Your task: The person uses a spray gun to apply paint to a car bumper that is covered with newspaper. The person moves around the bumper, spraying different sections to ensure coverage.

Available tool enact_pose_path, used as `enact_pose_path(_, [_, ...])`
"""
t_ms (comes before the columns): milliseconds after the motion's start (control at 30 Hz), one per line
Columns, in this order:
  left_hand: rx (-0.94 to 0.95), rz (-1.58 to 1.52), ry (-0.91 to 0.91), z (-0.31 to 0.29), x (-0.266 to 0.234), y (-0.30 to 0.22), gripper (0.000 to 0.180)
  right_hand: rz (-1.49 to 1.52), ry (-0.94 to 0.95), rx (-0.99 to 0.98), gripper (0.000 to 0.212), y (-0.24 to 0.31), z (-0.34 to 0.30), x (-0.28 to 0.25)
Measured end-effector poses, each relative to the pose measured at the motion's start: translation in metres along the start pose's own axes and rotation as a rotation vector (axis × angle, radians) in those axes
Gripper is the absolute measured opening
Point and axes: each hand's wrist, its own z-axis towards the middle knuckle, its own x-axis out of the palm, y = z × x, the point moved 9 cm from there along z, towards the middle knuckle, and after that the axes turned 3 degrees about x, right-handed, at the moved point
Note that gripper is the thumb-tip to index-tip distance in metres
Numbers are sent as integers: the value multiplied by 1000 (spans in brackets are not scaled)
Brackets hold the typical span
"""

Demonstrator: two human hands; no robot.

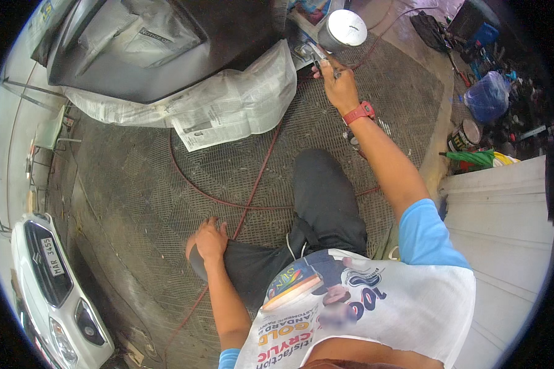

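My right hand [340, 83], a red watch on its wrist, reaches forward and is closed round the handle of a spray gun [313, 50]. A round metal cup with a pale lid [346, 28] sits at the gun's far side; the hand partly hides the grip. Close to the gun's left is a dark, matte car body panel [240, 43], with newspaper masking [237, 101] hanging along its lower edge. On my bent left knee rests my left hand [210, 240], fingers apart and holding nothing.
A red hose [252, 200] loops over the textured floor [135, 184]. At the left stand a white car [58, 289] and a pale green chair [49, 132]. To the right are a paint tin [465, 135], a blue plastic bag [487, 96], a folded umbrella [483, 158] and a white ribbed panel [498, 215].
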Motion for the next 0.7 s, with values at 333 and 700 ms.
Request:
enact_pose_path(333, [-8,46,67,3,10,5,37,166,349,-49,48,35,-76,62])
enact_pose_path(700, [23,52,5,-2,5,2,35,-3,137,49,46,11,-16,7])
